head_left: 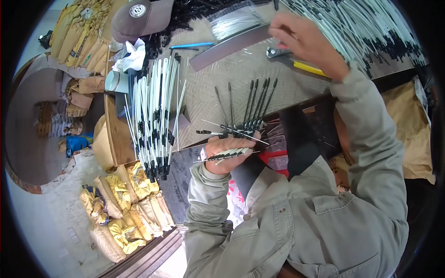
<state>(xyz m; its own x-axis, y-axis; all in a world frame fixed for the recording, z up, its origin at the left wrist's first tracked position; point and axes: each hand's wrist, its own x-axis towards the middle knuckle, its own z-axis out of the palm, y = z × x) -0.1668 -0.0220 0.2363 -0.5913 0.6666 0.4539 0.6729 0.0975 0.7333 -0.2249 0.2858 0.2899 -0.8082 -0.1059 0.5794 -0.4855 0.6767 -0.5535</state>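
Note:
My left hand [227, 150] is closed around a bundle of thin rods [238, 132] at the near table edge. Several black rod ends fan upward out of the grip, and pale rods cross sideways below the fingers. Over the table to the right, my right hand [301, 39] is raised with its fingers curled inward. Whether anything small is between them is hidden. Beneath it lie a grey metal-headed tool [276, 52] and a yellow bar-shaped piece [309, 68]. The far end of a long dark flat strip [227, 48] reaches close to its fingertips.
A pile of white rods with black ends [155, 111] overhangs the table's left edge. More rods [352, 28] cover the far right. A blue pen [191, 45], clear plastic packet [235, 21] and cap [141, 21] lie at the back. Wrapped packages [125, 208] sit low on the left.

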